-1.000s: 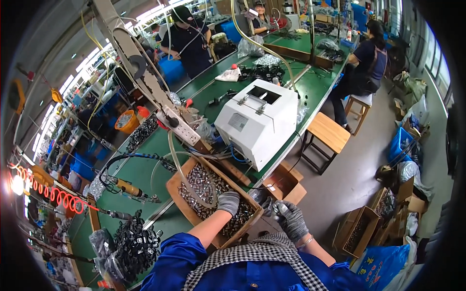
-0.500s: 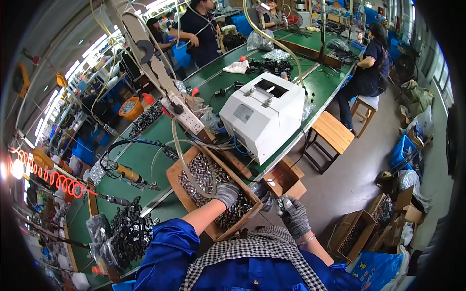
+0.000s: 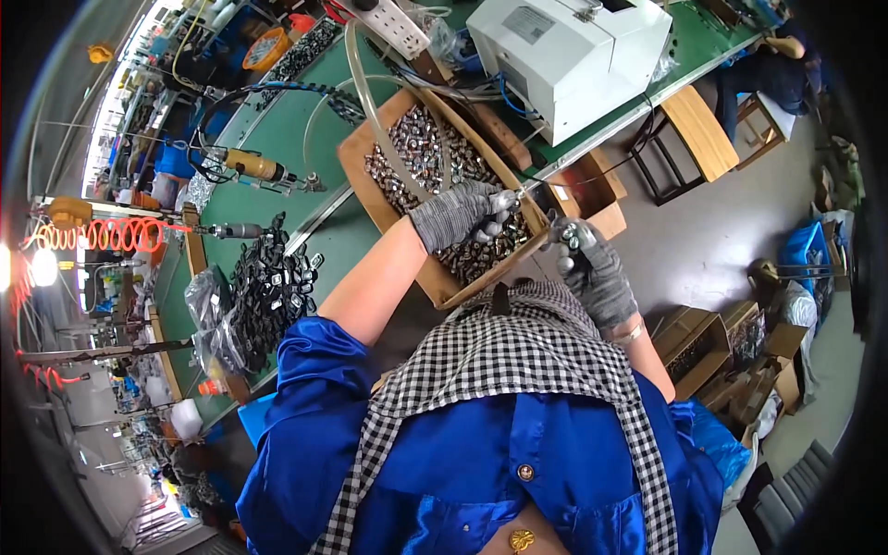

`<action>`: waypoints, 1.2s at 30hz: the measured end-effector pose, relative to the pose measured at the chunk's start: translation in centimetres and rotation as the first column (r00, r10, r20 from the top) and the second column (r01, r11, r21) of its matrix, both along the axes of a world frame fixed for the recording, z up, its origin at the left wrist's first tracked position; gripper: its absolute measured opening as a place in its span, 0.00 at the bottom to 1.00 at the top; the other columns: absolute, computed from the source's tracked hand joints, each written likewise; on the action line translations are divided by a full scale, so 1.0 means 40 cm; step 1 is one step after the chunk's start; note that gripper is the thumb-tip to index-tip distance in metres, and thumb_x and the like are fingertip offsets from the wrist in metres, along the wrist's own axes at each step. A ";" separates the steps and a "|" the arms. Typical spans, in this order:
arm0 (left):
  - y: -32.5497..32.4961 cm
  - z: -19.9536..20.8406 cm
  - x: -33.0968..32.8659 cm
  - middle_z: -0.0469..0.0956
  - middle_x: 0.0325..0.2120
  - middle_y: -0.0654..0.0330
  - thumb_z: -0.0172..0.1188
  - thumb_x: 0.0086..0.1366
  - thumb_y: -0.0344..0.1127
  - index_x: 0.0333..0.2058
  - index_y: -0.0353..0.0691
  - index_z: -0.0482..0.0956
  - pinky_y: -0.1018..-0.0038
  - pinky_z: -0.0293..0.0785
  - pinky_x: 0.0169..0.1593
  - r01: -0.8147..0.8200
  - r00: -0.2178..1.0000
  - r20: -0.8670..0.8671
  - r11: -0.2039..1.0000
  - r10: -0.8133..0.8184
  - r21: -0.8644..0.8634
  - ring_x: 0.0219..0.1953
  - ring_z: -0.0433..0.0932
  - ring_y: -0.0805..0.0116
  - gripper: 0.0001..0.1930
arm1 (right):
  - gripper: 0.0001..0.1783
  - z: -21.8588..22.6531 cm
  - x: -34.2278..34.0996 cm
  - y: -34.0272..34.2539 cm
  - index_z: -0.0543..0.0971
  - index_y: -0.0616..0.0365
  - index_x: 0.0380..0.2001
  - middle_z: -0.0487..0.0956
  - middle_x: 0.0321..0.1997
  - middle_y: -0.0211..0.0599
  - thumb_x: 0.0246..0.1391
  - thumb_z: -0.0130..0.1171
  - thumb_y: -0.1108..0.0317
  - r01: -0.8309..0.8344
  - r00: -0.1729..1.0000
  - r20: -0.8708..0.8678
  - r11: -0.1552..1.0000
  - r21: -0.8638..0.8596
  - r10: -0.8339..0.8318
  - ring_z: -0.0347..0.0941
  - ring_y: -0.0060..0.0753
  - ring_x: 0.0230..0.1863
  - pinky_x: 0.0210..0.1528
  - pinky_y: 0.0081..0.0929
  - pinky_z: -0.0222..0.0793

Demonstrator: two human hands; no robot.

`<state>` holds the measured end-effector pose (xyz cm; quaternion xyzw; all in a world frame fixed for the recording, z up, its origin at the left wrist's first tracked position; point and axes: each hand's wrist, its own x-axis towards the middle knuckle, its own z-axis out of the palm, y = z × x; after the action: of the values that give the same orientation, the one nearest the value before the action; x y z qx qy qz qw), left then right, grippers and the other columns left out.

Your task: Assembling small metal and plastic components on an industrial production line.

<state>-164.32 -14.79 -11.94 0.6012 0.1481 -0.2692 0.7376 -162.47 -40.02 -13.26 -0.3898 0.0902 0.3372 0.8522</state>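
My left hand [image 3: 462,216], in a grey knitted glove, is over the right part of a wooden tray [image 3: 377,199]. Its fingers are pinched together; what lies between them is too small to make out. Small shiny metal parts [image 3: 421,139] fill the tray in a loose heap. Just right of the tray's edge is my right hand [image 3: 599,277], also gloved, with its fingers curled in. Small shiny metal pieces [image 3: 573,239] show at its fingers, their exact kind unclear. The two hands are close together but apart.
A white machine [image 3: 573,65] stands on the green bench behind the tray. To the left lie a yellow-handled power driver [image 3: 250,165] and a pile of black parts [image 3: 273,273]. Wooden stools [image 3: 694,139], an open cardboard box [image 3: 587,190] and more boxes [image 3: 689,347] are on the right.
My left hand has lifted out of the metal parts and moved right, toward my right hand. The view has tilted down, so the tray and both hands appear higher.
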 end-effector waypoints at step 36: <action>-0.177 0.056 -0.152 0.76 0.30 0.52 0.58 0.61 0.35 0.40 0.41 0.77 0.65 0.75 0.40 -0.280 0.806 0.478 0.486 -0.350 0.828 0.34 0.77 0.56 0.09 | 0.17 -0.042 -0.080 0.092 0.75 0.52 0.38 0.72 0.22 0.25 0.64 0.46 0.51 -0.339 0.887 -0.340 0.941 -0.024 0.311 0.61 0.13 0.14 0.11 0.08 0.52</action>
<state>-170.40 -21.87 -9.72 0.9439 0.0131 0.0293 0.3288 -165.68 -36.32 -14.95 -0.3718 0.1794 0.5318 0.7394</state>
